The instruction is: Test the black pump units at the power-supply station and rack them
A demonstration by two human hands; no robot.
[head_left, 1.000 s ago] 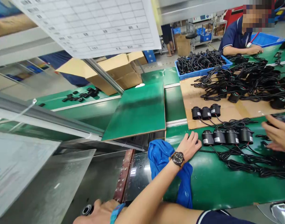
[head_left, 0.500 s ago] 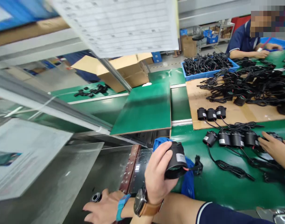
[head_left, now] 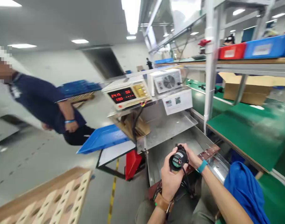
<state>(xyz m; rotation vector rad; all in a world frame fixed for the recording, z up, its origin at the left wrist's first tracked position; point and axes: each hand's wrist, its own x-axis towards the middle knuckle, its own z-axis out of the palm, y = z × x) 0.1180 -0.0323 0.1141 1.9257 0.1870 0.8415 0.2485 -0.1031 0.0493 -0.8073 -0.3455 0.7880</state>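
Note:
A black cylindrical housing (head_left: pixel 179 157) with a green circuit board in its open end is held up over the metal bench. My left hand (head_left: pixel 170 175), with a brown-strapped watch, is wrapped round its near left side. Against its far right side my right hand (head_left: pixel 190 155), wearing a teal wristband, has its fingers closed on the housing. A white label shows on its side. From the housing a black cable (head_left: pixel 186 177) hangs down past my left hand. Whether a small part sits under my right fingers is hidden.
A power supply (head_left: pixel 126 93) with red digits and a white fan unit (head_left: pixel 165 81) stand on the clear shelf ahead. Left are a blue tray (head_left: pixel 105 138), a holed wooden rack (head_left: pixel 63 199) and a person (head_left: pixel 44 99). Blue cloth (head_left: pixel 245 189) lies at right.
The view has swung left, away from the green table. My right hand has left the small black ring's spot on the bench and joined my left hand at the housing, whose open end now faces me.

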